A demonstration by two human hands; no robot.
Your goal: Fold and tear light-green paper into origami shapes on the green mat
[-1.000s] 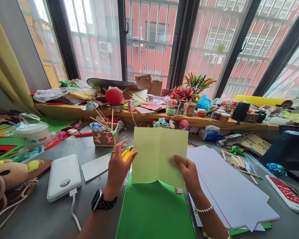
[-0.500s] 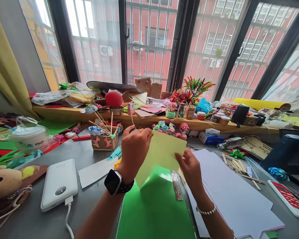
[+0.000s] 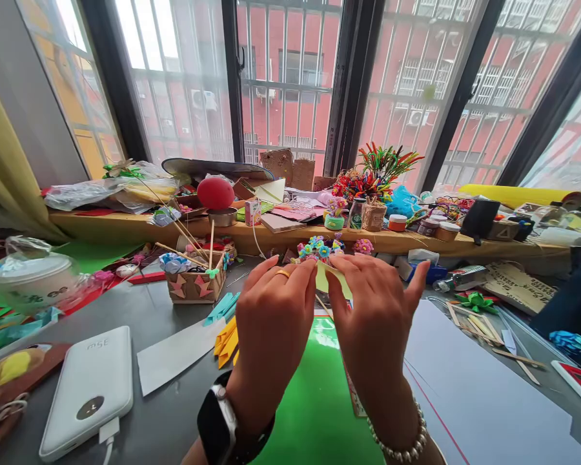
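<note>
Both my hands are raised in front of me, backs toward the camera, pinching a light yellow-green sheet of paper (image 3: 333, 279) between them. Only a small piece of the paper shows between the fingers. My left hand (image 3: 274, 323), with a ring and a black watch on the wrist, grips the paper's left side. My right hand (image 3: 375, 316), with a bead bracelet on the wrist, grips its right side. Below the hands a bright green sheet (image 3: 319, 400) lies on the grey table (image 3: 174, 413).
A white power bank (image 3: 90, 391) with cable lies at the left, a white card strip (image 3: 174, 352) beside it. White sheets (image 3: 484, 400) lie at the right. A small star-decorated box with sticks (image 3: 193, 281) stands behind. A cluttered wooden sill (image 3: 126, 223) runs under the windows.
The paper was held open and upright, then tipped away and brought up. Both hands rose and came close together, so they now hide most of the sheet.
</note>
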